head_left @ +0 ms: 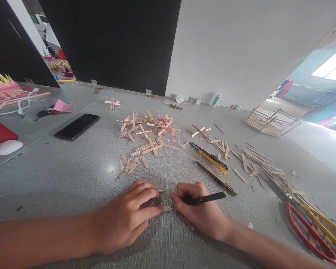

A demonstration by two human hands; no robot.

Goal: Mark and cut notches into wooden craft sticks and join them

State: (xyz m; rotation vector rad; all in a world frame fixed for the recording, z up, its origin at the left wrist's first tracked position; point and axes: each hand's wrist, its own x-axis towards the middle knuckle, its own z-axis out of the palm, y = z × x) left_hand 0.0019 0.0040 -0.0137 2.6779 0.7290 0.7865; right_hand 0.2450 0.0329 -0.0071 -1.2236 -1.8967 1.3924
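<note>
Left hand (pixel 126 216): bare, slender-fingered. Left forearm (pixel 53 237): bare, tapering to wrist. Right hand (pixel 204 213), right forearm (pixel 252 239): likewise bare.

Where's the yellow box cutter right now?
In the head view, the yellow box cutter lies right of centre on the gray table, beyond the right hand and just behind a narrow dark strip.

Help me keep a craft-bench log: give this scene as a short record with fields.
Left hand: touches a small wooden strip
Right hand: grips a black pen-like tool, tip hidden
Beyond the hands: loose and crossed wooden sticks
Tools on the right: yellow-and-black cutter; scissors with red and yellow handles
Left side: black phone, lying flat
Surface: grey table
</note>
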